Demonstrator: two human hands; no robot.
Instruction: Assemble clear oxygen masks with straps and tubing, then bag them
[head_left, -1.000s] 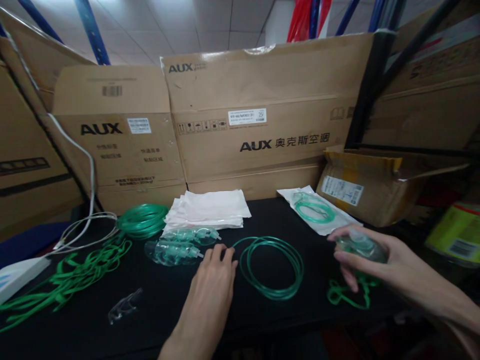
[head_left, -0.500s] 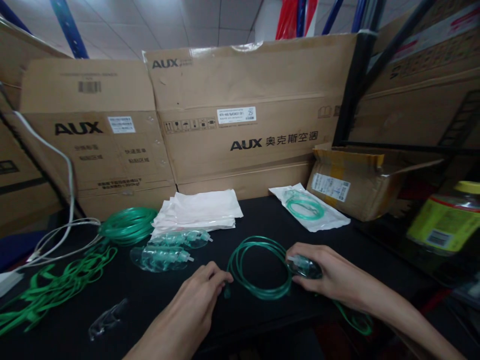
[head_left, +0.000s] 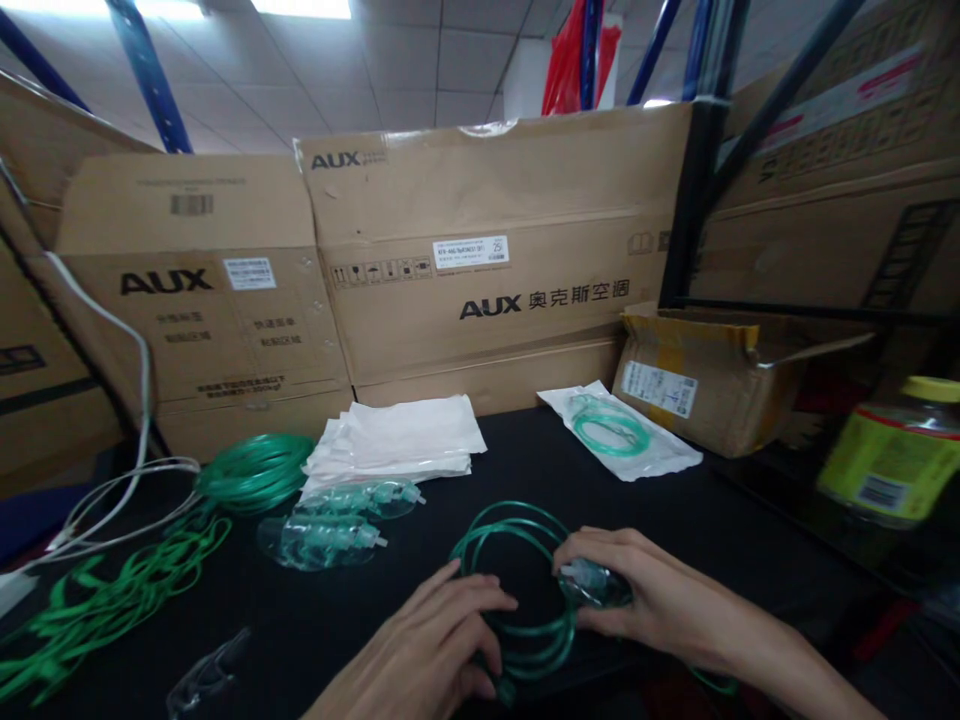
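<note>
You are working with both hands at the front edge of the black table [head_left: 697, 535], your left hand [head_left: 427, 650] on a coil of green oxygen tubing [head_left: 510, 512] and your right hand [head_left: 660, 600] around a clear oxygen mask [head_left: 596, 585]. Your left fingers [head_left: 469, 600] are curling narrowly over the lower left of the coil, holding it against the tabletop. Your right fingers [head_left: 607, 545] are wrapping closely around the mask, with its clear nozzle poking out toward the coil's right side, touching or just beside the tubing; you cannot tell from this view whether the two are joined. A green strap [head_left: 712, 684] is trailing out beneath your right wrist. To the left of your hands, two more clear masks [head_left: 322, 540] are lying in front of a stack of white packets [head_left: 397, 440], beside a bundle of green tubing [head_left: 255, 472]. Loose green straps [head_left: 112, 600] are spreading across the left of the table, and clear safety glasses [head_left: 206, 675] are lying near your left hand. Behind the coil, a sealed packet with green tubing inside [head_left: 619, 430] is resting against an open cardboard box [head_left: 697, 385].
</note>
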